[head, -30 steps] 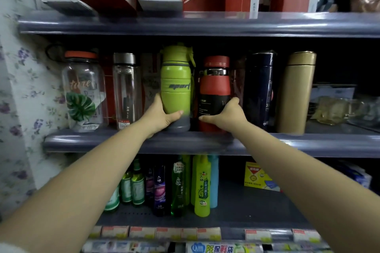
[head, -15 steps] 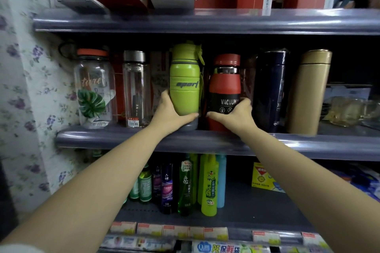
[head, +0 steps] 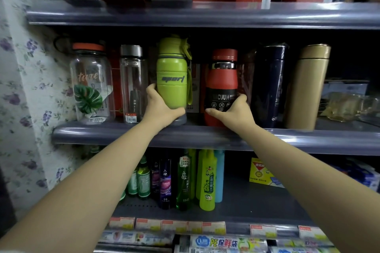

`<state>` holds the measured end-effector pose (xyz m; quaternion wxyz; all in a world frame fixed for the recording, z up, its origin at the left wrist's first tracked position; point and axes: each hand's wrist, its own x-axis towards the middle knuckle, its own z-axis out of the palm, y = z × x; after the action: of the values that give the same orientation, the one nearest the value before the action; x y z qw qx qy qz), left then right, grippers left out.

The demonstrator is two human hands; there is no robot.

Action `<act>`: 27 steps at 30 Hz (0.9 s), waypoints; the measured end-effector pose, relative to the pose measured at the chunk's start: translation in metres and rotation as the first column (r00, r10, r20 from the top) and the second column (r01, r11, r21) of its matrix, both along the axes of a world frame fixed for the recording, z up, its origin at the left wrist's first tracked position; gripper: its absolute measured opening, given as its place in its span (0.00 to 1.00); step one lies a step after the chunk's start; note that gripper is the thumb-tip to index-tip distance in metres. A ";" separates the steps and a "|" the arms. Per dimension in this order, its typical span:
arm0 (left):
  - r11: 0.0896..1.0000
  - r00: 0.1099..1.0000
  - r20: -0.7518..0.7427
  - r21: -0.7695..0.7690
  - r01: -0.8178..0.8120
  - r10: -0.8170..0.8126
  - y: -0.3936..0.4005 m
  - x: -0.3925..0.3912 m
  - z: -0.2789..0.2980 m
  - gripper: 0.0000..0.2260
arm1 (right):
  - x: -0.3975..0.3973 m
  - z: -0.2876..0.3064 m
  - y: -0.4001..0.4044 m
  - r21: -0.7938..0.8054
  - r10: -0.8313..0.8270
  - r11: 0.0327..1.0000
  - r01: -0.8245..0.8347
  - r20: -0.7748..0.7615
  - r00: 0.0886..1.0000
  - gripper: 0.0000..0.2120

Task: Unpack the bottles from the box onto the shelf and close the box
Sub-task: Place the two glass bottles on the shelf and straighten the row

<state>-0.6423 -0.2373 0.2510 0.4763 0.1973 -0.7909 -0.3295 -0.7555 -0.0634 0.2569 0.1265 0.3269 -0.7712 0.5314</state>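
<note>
- The green bottle is held low by the left hand; the red bottle is gripped by the right hand.
- Both are kept upright on the middle shelf, side by side with a gap between, seemingly set down.
- No box is seen.

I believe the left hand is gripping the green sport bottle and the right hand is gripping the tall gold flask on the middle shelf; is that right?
Not quite. The head view shows the left hand gripping the green sport bottle, but the right hand grips the red vacuum bottle with the black label, not the tall gold flask, which stands untouched further right on the middle shelf.
</note>
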 end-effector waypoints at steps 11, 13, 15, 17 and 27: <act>0.998 0.998 0.055 -0.059 0.028 -0.025 0.003 0.003 0.000 0.43 | -0.004 -0.003 -0.007 0.078 -0.040 0.996 0.042 -0.024 0.999 0.39; 0.996 0.997 0.066 -0.077 0.052 -0.047 0.003 0.003 0.000 0.43 | -0.004 -0.002 -0.006 0.057 -0.012 0.998 0.012 -0.004 1.000 0.37; 0.992 0.994 0.090 -0.100 0.077 -0.068 0.004 0.004 0.001 0.44 | -0.004 -0.001 -0.005 0.031 -0.006 1.000 0.006 -0.007 1.000 0.37; 0.989 0.990 0.114 -0.118 0.093 -0.080 0.004 0.003 0.001 0.44 | -0.004 -0.002 -0.006 0.011 -0.022 1.000 0.022 -0.023 0.999 0.37; 0.992 0.991 0.129 -0.126 0.033 -0.016 0.010 -0.002 0.003 0.45 | 0.001 -0.005 -0.005 0.110 -0.041 0.993 0.044 -0.031 0.999 0.37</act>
<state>-0.6443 -0.2269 0.2538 0.4321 0.1774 -0.8417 -0.2707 -0.7545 -0.0680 0.2522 0.1305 0.3247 -0.8043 0.4803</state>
